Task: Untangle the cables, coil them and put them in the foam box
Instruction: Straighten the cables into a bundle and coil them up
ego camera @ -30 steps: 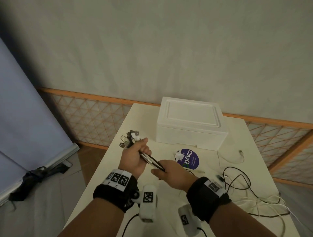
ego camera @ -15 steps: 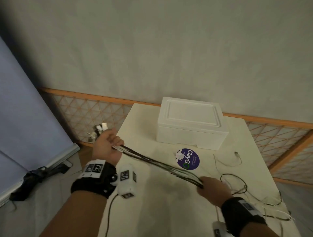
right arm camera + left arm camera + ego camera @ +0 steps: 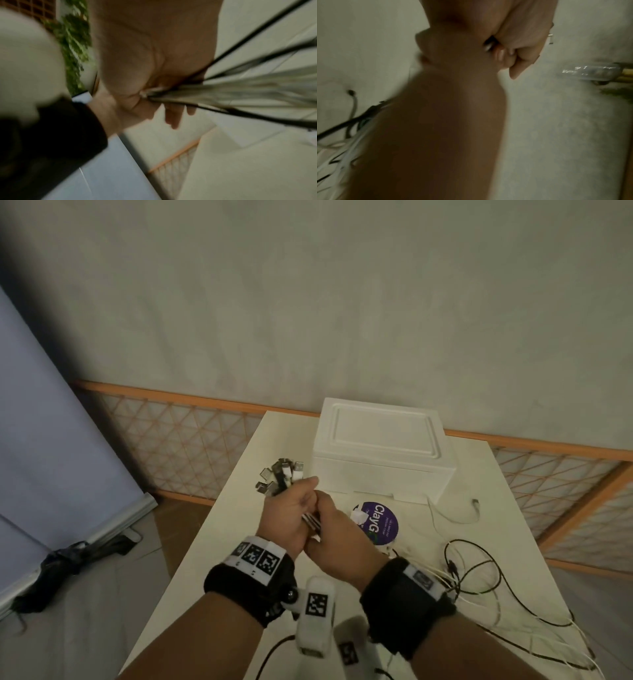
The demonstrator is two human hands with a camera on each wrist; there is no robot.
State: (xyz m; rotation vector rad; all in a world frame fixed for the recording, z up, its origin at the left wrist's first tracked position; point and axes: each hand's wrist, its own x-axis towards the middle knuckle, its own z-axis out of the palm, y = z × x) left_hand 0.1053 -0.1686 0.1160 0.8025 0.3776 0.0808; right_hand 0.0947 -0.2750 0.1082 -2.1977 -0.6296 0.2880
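My left hand [image 3: 294, 505] grips a bundle of black and white cables [image 3: 311, 521] just below their plug ends [image 3: 279, 475], which fan out above the fist. My right hand [image 3: 337, 530] sits tight against the left and holds the same bundle. In the right wrist view the cables [image 3: 240, 92] stream out of my right hand [image 3: 154, 83] in a blurred fan. The left wrist view shows my left hand's [image 3: 522, 47] fingers curled round the strands [image 3: 488, 44]. The white foam box [image 3: 380, 450] stands behind, lid on.
A round purple ClayG lid [image 3: 380, 522] lies in front of the box. Loose black and white cable tails [image 3: 479, 580] sprawl over the right part of the white table [image 3: 239, 508], and one thin white cable [image 3: 452, 517] lies near the box. The table's left edge is close to my left hand.
Half a second ago my hands were far apart with the bundle stretched between them. Now the right hand has come back up against the left, near the plug ends.
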